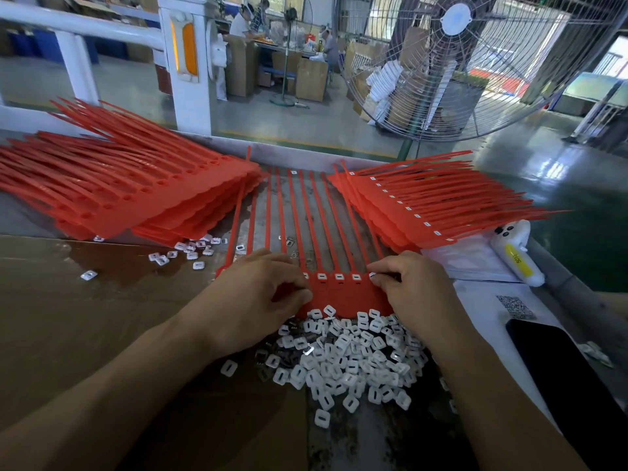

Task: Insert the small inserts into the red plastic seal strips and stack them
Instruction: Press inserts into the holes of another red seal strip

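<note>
Red seal strip sheet (339, 294) laid flat on workbench (85, 317) between two hands; four white inserts seen seated in visible head slots. Left hand (251, 300) curled, pinching sheet's left part. Right hand (414, 294) curled, fingertips pinching insert at right end slot. Loose inserts pile (353, 362) just below sheet, uncounted. Two red stacks noted: unfilled stack (119, 188) left, filled stack (424, 209) right. Yellow label on white bottle (516, 256) not legible.

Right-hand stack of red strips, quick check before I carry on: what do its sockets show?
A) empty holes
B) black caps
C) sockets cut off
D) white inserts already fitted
D: the right stack shows a row of small white inserts along its top strip, whereas the left stack shows open holes.
</note>
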The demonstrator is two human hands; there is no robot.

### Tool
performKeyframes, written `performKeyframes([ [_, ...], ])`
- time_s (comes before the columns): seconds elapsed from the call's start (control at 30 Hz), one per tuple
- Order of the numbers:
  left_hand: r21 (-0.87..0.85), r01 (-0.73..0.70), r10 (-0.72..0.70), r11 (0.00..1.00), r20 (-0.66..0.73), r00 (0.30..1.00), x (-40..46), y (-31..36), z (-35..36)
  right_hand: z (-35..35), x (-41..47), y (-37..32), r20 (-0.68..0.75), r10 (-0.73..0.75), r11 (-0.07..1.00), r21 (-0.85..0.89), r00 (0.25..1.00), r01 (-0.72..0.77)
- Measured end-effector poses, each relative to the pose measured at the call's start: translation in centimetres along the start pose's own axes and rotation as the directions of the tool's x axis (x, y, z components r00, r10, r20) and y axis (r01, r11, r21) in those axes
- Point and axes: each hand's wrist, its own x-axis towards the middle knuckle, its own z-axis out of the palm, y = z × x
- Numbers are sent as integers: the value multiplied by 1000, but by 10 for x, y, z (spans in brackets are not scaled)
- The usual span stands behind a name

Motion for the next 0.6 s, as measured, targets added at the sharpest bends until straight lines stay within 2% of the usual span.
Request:
performKeyframes([
  [0.2,6,8,-8,1000,16,1000,1,0,0,-4,-6,2,-42,66,994,85,997,-62],
  [0.6,15,7,-7,1000,35,999,1,-1,-1,-5,-11,-6,-51,-13,998,-57,999,10],
])
